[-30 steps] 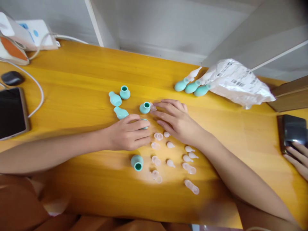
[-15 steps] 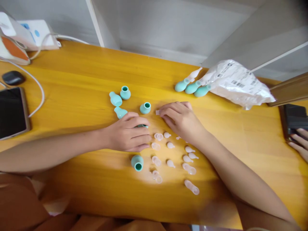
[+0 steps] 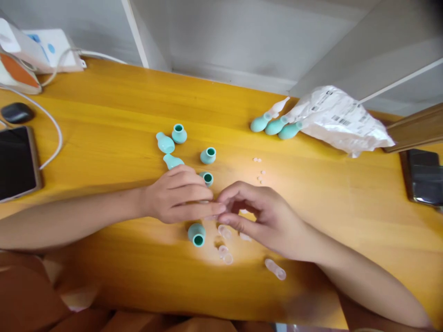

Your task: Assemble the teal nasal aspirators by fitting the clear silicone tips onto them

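My left hand lies on the yellow table with its fingers stretched right, fingertips touching those of my right hand. My right thumb and forefinger are pinched together where the hands meet, over the clear tips; the small clear tip between them is mostly hidden. A teal bulb stands free just beyond my left fingers, and another just below them. Clear tips lie beside my right hand. What my left fingers hold is hidden.
More teal bulbs stand further back. Assembled bulbs lie by a white plastic bag. Tiny white bits are scattered mid-table. A phone and cable lie left, another phone right.
My right hand pinched up a clear tip near the far bulb and drew back toward me to meet my left hand. My left hand let go of a teal bulb. The other person's hand left.
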`<state>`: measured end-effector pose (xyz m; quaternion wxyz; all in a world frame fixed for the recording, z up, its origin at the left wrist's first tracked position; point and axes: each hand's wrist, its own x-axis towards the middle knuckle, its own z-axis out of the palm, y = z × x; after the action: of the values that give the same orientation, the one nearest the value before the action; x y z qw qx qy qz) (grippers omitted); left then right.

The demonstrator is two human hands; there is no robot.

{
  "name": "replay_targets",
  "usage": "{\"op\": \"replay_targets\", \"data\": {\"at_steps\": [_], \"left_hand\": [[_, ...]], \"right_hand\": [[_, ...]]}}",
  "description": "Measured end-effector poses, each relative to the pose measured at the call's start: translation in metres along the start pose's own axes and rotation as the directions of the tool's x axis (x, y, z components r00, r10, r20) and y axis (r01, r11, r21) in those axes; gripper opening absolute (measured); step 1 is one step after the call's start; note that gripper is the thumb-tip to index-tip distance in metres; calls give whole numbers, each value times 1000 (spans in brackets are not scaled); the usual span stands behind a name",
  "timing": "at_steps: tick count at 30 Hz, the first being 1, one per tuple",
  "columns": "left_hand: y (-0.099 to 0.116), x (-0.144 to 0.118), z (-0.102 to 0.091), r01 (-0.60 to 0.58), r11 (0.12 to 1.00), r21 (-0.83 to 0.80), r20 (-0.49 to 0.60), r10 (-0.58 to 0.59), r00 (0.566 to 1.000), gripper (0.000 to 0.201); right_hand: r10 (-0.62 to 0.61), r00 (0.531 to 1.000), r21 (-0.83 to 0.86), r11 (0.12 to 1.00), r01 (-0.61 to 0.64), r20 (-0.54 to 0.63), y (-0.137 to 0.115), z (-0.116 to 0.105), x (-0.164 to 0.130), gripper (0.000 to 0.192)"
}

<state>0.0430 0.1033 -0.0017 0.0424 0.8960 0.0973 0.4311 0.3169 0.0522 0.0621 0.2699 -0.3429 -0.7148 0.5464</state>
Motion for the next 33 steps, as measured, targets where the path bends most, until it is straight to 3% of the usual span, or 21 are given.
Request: {"op": "replay_targets", "data": {"at_steps": [4,8,10,13,16,19,22,27,30,33], "left_hand": [[-2,-1,-5,25,985,-168,152,1,988,12],[-1,2,-2,7,993,-114,61,0,998,13],[1,3,1,11,997,-73,5,-11,1000,21],[1,1,7,19,1000,24,-36,-18,999,23],[0,-3,10,40,992,121,-35,-36,999,19],[-2,-6,10,76,987,141,6,-78,997,24],[-1,-7,8,116,983,145,62,-126,990,24],[0,-4,10,126,983,132,4,-127,992,29],[0,-3,12,154,981,120,-54,-148,987,20],[-1,-3,14,167,981,102,-56,-162,985,16]], "right_hand": [[6,1000,15,1000,-6,-15,3,15,-2,16],[-52,998,-129,991,48,-31,2,3,1,16],[-99,989,-331,942,57,-111,3,-19,3,13],[-208,938,-653,757,-25,-277,20,-66,3,13],[-81,977,-763,639,-100,-196,51,-109,0,24],[68,988,-796,586,-150,-136,77,-130,0,27],[130,977,-793,571,-212,-168,83,-131,6,20],[143,976,-785,580,-219,-167,75,-123,17,8],[114,978,-812,545,-209,-176,72,-122,17,8],[-5,977,-818,548,-175,-212,62,-116,14,10]]}}
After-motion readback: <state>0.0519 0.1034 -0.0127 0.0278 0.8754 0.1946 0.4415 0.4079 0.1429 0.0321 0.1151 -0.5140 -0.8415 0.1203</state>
